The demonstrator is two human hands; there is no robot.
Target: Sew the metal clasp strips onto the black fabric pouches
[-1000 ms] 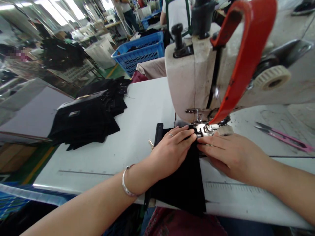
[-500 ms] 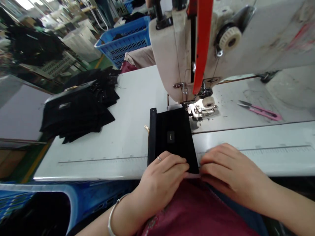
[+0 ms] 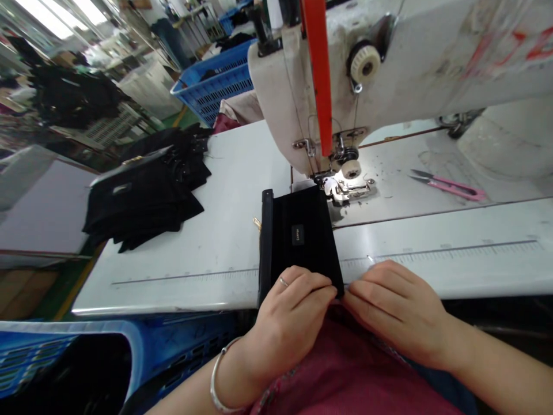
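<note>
- The white tabletop [image 3: 224, 242] stretches before us.
- Our sewing machine [image 3: 415, 69] stands on it.
- The black pouch [image 3: 313, 248] lies between us and the machine's needle area.
- Our left hand [image 3: 291, 314]: fingers clamped on the pouch's near edge.
- Our right hand [image 3: 397, 305]: fingers together beside its near corner; we can't tell whether they grip.

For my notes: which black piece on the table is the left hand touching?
The single black piece at the sewing machine; the others lie piled farther left.
</note>
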